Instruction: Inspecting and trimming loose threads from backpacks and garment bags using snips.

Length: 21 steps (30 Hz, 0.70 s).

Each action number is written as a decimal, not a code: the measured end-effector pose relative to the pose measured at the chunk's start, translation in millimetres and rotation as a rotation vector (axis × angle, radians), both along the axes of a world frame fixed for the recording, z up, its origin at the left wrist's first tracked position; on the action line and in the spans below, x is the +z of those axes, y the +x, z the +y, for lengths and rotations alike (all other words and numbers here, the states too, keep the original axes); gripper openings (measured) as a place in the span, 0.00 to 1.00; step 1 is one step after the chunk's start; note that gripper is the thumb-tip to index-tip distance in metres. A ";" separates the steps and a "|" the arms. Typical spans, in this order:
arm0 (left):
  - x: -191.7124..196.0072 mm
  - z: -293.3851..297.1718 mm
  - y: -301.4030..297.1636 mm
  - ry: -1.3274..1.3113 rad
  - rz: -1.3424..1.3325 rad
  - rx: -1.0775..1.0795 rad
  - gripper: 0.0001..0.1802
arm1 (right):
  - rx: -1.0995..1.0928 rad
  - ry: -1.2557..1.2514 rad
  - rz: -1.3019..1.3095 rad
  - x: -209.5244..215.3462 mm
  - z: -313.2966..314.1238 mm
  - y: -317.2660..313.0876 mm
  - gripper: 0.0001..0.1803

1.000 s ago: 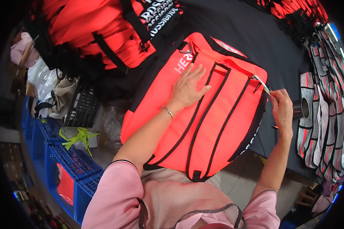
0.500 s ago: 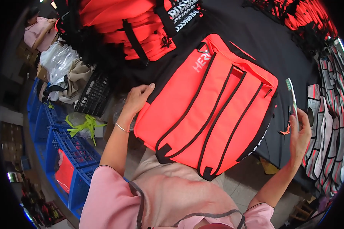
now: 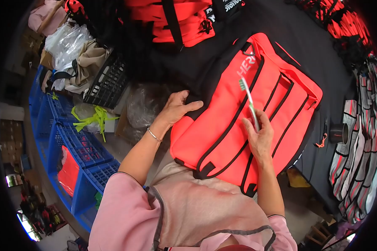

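Observation:
A bright red-orange backpack (image 3: 226, 125) with black-edged shoulder straps lies tilted on the black-covered table, its strap side up and its lower end over my lap. My left hand (image 3: 176, 109) grips its black side panel at the left edge, thumb on top; the other fingers are partly hidden. In my right hand (image 3: 262, 140) is a white and green toothbrush (image 3: 248, 95), pinched by the handle. Its bristle end points up and away over the left shoulder strap, near the pale lettering. Whether the bristles touch the fabric I cannot tell.
Blue plastic crates (image 3: 65, 111) and a black crate (image 3: 106, 81) stand at left. Red bags (image 3: 188, 25) are heaped at the far side. On the right are a dark metal cup (image 3: 339, 134), a small tool with orange cord (image 3: 322, 140) and hanging grey straps (image 3: 349, 163).
My right hand has brought the toothbrush leftward from beside the backpack to above it. My left hand has shifted onto the black side panel, and that side of the backpack now looks tipped up.

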<state>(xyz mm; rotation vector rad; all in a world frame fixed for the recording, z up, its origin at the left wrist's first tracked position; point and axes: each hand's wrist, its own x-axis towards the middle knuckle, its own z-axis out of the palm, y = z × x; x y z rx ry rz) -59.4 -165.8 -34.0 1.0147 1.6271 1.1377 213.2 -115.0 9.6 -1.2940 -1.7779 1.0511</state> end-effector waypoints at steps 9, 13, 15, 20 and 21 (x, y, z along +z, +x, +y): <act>45.4 25.1 -5.1 0.334 0.573 0.207 0.27 | -0.022 0.113 -0.008 -18.3 -1.1 3.4 0.19; 49.7 79.4 -10.4 0.391 0.595 0.153 0.26 | -0.028 0.116 -0.030 -14.7 -2.3 3.3 0.19; 43.2 99.0 -24.5 0.327 0.528 0.072 0.24 | -0.020 0.129 -0.006 -17.5 -3.0 2.5 0.18; 46.9 114.4 -29.8 0.078 0.452 -0.126 0.18 | -0.036 0.178 -0.025 -22.5 -2.5 5.7 0.16; 39.7 115.3 -31.5 0.120 0.438 -0.140 0.19 | -0.038 0.173 -0.022 -21.5 -3.3 5.7 0.16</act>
